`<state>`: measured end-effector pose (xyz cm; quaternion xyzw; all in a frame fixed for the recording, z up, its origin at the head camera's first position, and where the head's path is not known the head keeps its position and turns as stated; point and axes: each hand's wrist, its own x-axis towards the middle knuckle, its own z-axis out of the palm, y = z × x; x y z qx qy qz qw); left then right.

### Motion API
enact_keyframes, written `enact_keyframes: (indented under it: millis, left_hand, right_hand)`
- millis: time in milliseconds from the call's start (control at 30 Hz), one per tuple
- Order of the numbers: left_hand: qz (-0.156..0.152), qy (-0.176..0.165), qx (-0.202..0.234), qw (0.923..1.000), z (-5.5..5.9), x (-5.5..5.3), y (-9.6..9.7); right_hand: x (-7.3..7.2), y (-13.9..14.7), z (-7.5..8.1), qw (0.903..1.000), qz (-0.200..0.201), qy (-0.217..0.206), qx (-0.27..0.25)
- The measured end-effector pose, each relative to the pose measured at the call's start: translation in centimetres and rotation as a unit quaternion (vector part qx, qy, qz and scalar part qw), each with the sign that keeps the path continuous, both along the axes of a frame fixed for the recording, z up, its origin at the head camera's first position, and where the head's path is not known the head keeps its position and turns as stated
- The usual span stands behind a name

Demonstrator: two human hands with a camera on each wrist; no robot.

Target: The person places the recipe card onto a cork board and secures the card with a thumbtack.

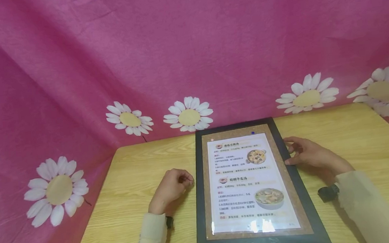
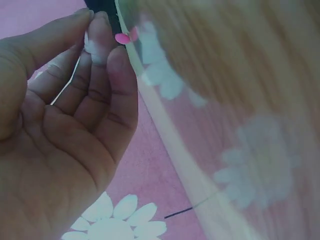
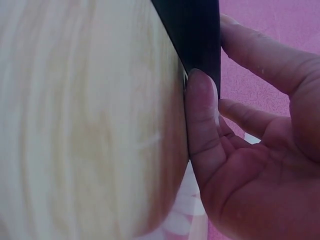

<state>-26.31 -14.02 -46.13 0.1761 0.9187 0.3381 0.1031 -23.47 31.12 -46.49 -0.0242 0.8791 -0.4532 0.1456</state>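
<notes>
A dark-framed corkboard (image 1: pixel 313 213) lies on the wooden table, a printed recipe sheet (image 1: pixel 238 194) on its cork. The fingers and thumb of my right hand (image 1: pixel 315 156) pinch its right edge. In the right wrist view the dark frame (image 3: pixel 197 35) runs between the fingertips, the lowest digit close to the table. Just left of the board, my left hand (image 1: pixel 170 188) rests loosely curled with nothing visible in its grasp. A small pink pin head (image 2: pixel 122 38) shows beside those fingers in the left wrist view, low at the table surface.
A blue pin (image 1: pixel 253 133) and a pale pin (image 1: pixel 212 139) sit at the board's top. Behind and left of the table (image 1: pixel 119 215) hangs a pink cloth (image 1: pixel 209 51) with daisies. The board's far edge lies close to that cloth.
</notes>
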Motion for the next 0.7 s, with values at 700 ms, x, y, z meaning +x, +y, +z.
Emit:
enact_keyframes:
  millis: [700]
  left_hand:
    - [-0.173,-0.057,0.013,0.9832,2.7,5.0,3.3]
  right_hand:
    - [0.0,-0.1,-0.1,0.9995,-0.012,-0.026,-0.01]
